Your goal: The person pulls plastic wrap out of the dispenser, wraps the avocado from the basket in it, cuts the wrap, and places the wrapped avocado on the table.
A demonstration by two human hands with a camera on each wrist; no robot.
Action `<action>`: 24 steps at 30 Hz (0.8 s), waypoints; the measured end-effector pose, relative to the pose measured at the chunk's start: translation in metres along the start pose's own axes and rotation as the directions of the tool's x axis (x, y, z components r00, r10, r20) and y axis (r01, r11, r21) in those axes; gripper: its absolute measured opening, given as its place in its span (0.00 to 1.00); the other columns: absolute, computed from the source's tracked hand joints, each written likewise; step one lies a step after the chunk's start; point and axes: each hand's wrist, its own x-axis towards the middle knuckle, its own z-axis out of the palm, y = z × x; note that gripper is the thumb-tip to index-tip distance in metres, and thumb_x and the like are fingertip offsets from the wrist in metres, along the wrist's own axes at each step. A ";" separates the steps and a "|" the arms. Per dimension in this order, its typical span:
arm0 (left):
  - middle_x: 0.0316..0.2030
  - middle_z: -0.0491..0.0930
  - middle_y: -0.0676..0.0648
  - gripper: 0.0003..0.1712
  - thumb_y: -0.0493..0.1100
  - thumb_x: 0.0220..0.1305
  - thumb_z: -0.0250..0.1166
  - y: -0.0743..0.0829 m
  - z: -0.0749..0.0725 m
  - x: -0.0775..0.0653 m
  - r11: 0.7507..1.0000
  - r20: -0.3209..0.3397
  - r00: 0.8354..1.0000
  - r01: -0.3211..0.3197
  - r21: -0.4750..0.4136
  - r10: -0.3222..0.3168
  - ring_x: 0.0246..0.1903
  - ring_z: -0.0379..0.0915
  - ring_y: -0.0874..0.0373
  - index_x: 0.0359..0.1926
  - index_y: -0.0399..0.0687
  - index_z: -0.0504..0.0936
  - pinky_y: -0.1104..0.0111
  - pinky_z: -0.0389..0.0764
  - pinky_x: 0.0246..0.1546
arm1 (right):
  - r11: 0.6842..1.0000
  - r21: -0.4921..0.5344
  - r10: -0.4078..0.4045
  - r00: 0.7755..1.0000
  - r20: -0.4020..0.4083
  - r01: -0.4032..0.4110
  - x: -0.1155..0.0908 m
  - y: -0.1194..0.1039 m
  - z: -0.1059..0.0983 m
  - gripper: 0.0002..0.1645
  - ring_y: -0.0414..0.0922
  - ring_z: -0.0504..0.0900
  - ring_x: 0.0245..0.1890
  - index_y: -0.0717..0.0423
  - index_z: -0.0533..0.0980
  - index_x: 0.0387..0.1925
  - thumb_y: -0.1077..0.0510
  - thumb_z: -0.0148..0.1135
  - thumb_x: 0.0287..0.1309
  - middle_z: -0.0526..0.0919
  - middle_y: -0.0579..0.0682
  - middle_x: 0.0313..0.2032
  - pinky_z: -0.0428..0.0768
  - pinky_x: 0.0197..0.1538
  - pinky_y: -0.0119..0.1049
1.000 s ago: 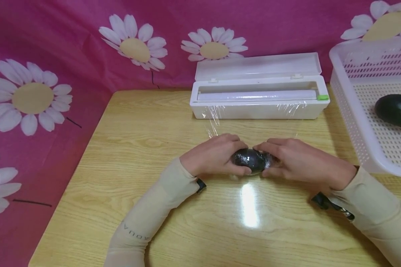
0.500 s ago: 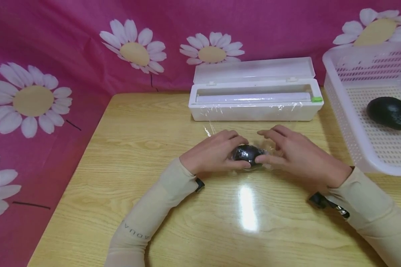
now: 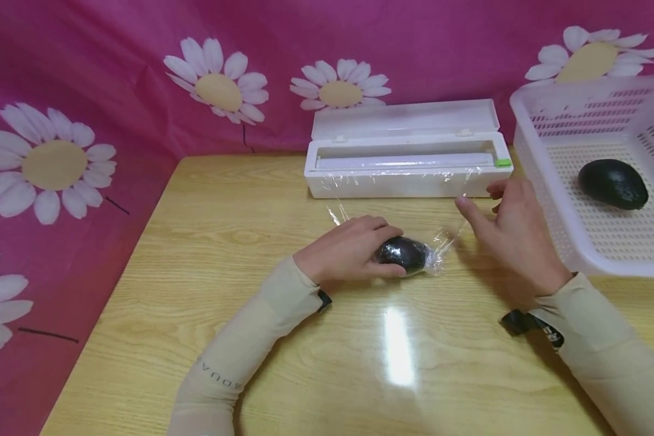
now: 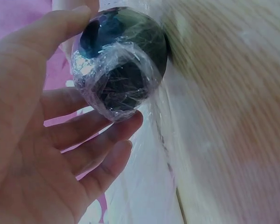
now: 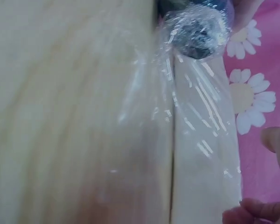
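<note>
A dark avocado (image 3: 406,254), wrapped in clear cling film, lies on the table. My left hand (image 3: 354,249) grips it from the left, thumb on the near side and fingers on the far side. Crumpled film (image 4: 123,88) gathers over its end in the left wrist view. From the avocado, a sheet of film (image 5: 200,102) stretches back to the roll (image 3: 403,161) in the white dispenser box (image 3: 409,186). My right hand (image 3: 515,233) hovers near the box's right front corner, thumb and fingers apart; whether it touches the film, I cannot tell.
At the right stands a white perforated basket (image 3: 545,188) with another avocado (image 3: 613,184) inside, unwrapped. The dispenser's lid (image 3: 406,121) is raised against the pink flowered cloth (image 3: 278,36) behind the wooden table (image 3: 223,224).
My right hand has let go of the avocado's right end and moved right and back toward the dispenser. The left hand keeps its hold on the avocado.
</note>
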 end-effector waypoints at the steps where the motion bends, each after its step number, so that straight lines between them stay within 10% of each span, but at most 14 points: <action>1: 0.62 0.79 0.44 0.43 0.68 0.68 0.64 0.001 0.000 0.000 1.000 -0.001 1.000 0.000 0.007 0.000 0.57 0.77 0.55 0.72 0.46 0.73 0.65 0.79 0.61 | 1.000 -0.005 0.019 1.000 0.008 -0.019 0.000 0.002 0.000 0.48 0.63 0.67 0.50 0.75 0.61 0.64 0.34 0.56 0.70 0.66 0.72 0.58 0.67 0.50 0.51; 12: 0.67 0.76 0.43 0.42 0.68 0.69 0.63 0.004 0.000 -0.002 0.998 -0.026 1.000 -0.004 0.069 0.006 0.65 0.73 0.52 0.72 0.45 0.73 0.61 0.73 0.70 | 0.991 -0.034 0.127 0.992 0.026 -0.126 0.012 0.014 0.003 0.65 0.75 0.58 0.67 0.76 0.44 0.77 0.26 0.51 0.69 0.56 0.83 0.68 0.59 0.69 0.71; 24: 0.65 0.78 0.46 0.42 0.70 0.69 0.61 0.001 -0.003 -0.006 0.999 -0.050 0.999 0.002 0.054 0.000 0.67 0.72 0.52 0.70 0.45 0.75 0.60 0.71 0.72 | 0.980 -0.189 0.067 0.998 -0.002 -0.067 0.033 0.018 0.004 0.68 0.76 0.60 0.57 0.87 0.45 0.70 0.23 0.39 0.70 0.57 0.87 0.60 0.61 0.66 0.71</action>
